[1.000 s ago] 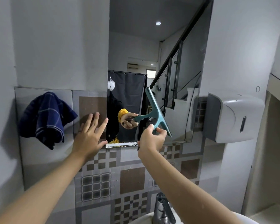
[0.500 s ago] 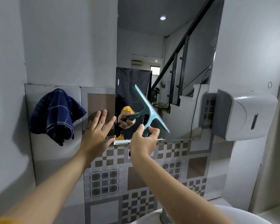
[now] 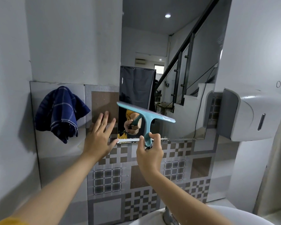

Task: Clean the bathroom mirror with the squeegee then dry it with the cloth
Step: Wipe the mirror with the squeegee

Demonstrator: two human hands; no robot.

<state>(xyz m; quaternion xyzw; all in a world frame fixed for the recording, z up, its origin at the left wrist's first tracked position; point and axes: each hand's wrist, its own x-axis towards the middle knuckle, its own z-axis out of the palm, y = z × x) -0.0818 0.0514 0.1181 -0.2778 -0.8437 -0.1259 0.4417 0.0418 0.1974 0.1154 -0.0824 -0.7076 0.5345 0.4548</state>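
Note:
A tall mirror (image 3: 172, 46) hangs on the wall above patterned tiles. My right hand (image 3: 150, 151) grips the handle of a teal squeegee (image 3: 146, 114), whose blade lies nearly level across the mirror's lower left part, tilted down to the right. My left hand (image 3: 100, 135) rests flat with fingers spread on the tiled wall just left of the mirror's lower corner. A dark blue checked cloth (image 3: 60, 111) hangs on the wall to the left, apart from both hands. A wet streak shows along the mirror's bottom edge.
A white wall dispenser (image 3: 253, 114) juts out right of the mirror. A white basin (image 3: 217, 215) with a metal tap (image 3: 168, 216) sits below my right arm. Grey walls close in on the left and right.
The squeegee blade has turned from steeply slanted to nearly level and shifted left on the mirror. My left hand stayed on the wall.

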